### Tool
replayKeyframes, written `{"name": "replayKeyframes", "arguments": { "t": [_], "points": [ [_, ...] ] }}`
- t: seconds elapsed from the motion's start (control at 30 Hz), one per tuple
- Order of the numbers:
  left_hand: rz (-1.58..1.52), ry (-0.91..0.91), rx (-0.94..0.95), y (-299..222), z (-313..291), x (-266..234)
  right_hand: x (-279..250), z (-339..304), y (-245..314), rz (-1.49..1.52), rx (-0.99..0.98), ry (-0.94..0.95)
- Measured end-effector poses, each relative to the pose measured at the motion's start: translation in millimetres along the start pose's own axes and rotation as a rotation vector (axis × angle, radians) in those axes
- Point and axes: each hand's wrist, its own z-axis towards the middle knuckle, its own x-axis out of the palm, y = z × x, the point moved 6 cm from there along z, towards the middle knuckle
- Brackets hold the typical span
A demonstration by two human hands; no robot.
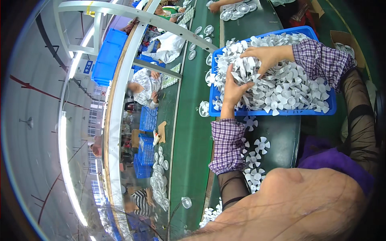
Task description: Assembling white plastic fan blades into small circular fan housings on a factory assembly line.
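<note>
A blue plastic crate [213, 96] is heaped with small white plastic fan blades [289, 86]. Both my hands are in the heap, with a clump of fan blades gathered between them. My left hand [233, 89] cups the near-left side of the clump, thumb and fingers curved apart around it. From the right, my right hand [270, 58] bends over the top of it, fingertips pressed on the blades. Parts of the fingers are hidden among the blades. Checked sleeve covers sit on both forearms.
More fan blades [253, 160] lie on the dark table below the crate. A green conveyor belt [187, 160] runs along the left, carrying round white fan grilles [186, 202]. Co-workers sit across it, near blue crates [145, 154]. Another person's hand [214, 7] is at the top.
</note>
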Motion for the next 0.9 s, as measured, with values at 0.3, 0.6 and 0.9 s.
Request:
{"name": "replayKeyframes", "arguments": {
  "t": [0.3,0.6,0.9],
  "points": [
    [-0.001,0.003,0.187,-27.3,13.9,-7.8,-26.8,4.7,10.4,0.028,-0.078,-0.108],
    [-0.062,-0.013,0.192,-76.8,0.1,-15.9,-49.2,2.2,61.4,0.223,0.072,0.100],
    [0.069,-0.297,0.078,-82.8,-159.7,-80.2,35.5,21.5,175.9,0.181,-0.139,0.228]
  ]
}}
